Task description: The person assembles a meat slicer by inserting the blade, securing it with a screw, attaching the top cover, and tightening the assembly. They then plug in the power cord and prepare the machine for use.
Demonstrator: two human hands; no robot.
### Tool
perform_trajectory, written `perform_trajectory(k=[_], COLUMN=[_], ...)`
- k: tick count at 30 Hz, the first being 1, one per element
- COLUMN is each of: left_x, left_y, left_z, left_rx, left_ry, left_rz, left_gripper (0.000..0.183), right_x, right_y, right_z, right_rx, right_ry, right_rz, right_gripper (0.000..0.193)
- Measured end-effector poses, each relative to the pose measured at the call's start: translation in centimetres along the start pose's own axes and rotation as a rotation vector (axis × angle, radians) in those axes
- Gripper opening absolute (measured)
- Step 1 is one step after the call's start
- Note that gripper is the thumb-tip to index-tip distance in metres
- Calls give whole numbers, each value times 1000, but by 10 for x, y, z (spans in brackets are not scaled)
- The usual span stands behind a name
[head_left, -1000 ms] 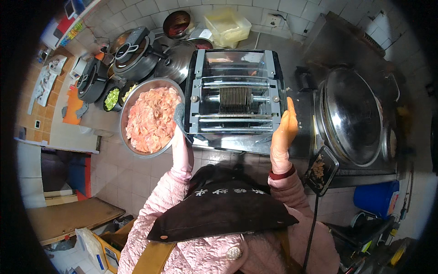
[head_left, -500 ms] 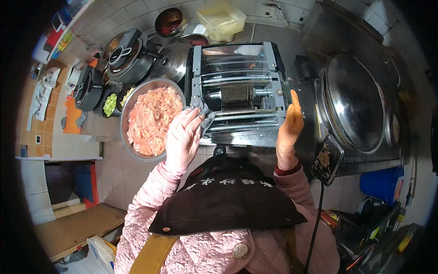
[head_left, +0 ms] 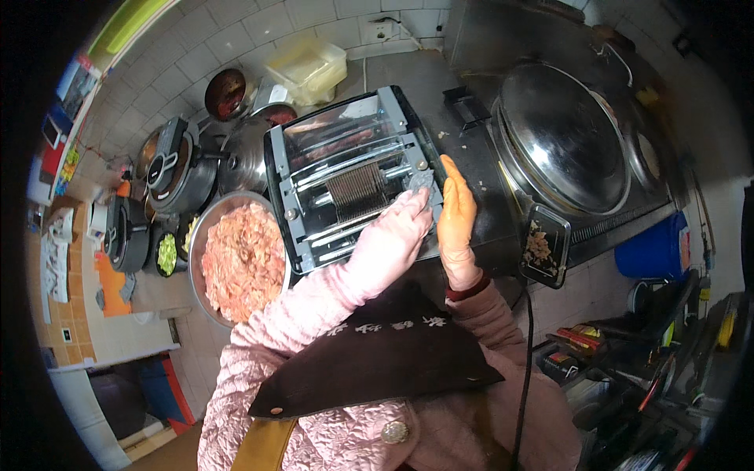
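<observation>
In front of me on the counter stands a meat cutting machine (head_left: 355,191) with a grey frame, metal bars and a ridged blade roller in its middle. My left hand (head_left: 397,231), in a pale glove, reaches across to its right side. The fingers close on a grey cloth (head_left: 422,182), pressed against the right end of the frame. My right hand (head_left: 457,224), in an orange glove, lies with straight fingers along the machine's right outer side. A metal bowl (head_left: 198,286) full of sliced raw meat (head_left: 243,263) stands at the machine's left.
Lidded dark pots (head_left: 184,173) and a bowl of chopped green vegetable (head_left: 166,255) are at the left. Yellowish plastic tubs (head_left: 306,71) stand behind. To the right are a large domed metal lid (head_left: 561,137) and a small tray with food scraps (head_left: 542,247).
My left hand has carried the cloth from the machine's left side across to its right. The machine now appears turned and farther left in view; my right hand stays at its side.
</observation>
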State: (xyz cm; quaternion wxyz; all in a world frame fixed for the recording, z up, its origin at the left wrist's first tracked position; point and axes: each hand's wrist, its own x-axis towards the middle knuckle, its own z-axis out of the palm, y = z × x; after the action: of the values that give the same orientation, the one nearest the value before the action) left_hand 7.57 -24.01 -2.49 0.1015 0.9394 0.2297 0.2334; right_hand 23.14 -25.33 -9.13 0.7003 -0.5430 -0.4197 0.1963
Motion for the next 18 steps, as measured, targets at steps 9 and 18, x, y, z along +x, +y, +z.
perform_trajectory(k=[9, 18], left_x=[-68, -106], left_y=[-14, -23], left_z=[-43, -66], left_rx=[82, -539], left_ry=[-82, 252], left_rz=[-10, -314], left_gripper=[59, 21], right_x=[-3, -4], right_y=[-5, -8], right_z=[5, 3], right_rx=[84, -3], right_ry=[60, 84], right_rz=[17, -21], right_gripper=[34, 32])
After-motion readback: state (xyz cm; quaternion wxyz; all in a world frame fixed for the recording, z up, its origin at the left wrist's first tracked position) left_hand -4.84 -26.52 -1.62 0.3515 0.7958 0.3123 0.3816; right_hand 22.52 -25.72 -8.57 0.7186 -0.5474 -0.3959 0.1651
